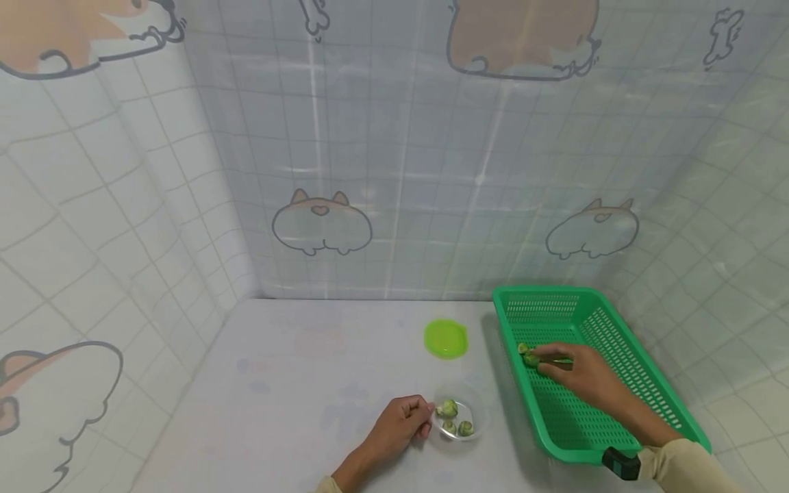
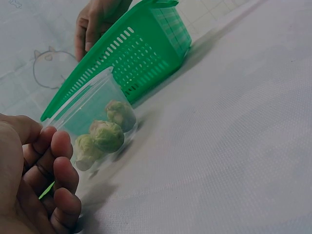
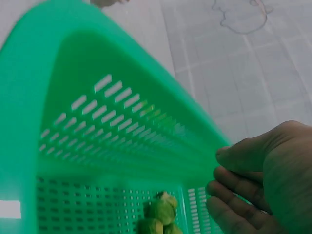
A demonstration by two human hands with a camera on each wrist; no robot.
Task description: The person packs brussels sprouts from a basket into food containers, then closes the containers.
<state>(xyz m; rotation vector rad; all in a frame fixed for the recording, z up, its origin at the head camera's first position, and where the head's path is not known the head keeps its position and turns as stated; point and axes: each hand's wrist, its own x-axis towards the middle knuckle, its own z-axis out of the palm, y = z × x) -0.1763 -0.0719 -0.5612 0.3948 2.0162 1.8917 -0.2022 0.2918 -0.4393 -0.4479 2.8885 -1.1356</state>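
Note:
A clear plastic container [image 1: 473, 433] stands on the table with three Brussels sprouts [image 2: 107, 136] inside. My left hand [image 1: 401, 424] pinches its rim between thumb and forefinger, the other fingers curled, as the left wrist view shows. To the right, the green basket [image 1: 557, 452] has a small group of Brussels sprouts [image 3: 162, 210] by its left wall. My right hand [image 1: 582, 373] reaches into the basket over these sprouts. Its fingers are loosely bent, and in the right wrist view nothing sits between thumb and fingers.
A lime-green round lid [image 1: 446, 339] lies on the white table [image 1: 296, 397] behind the container. Tile-patterned sheeting [image 1: 407, 171] with cartoon dogs rises at the back and both sides. The basket's raised rim stands between its sprouts and the container.

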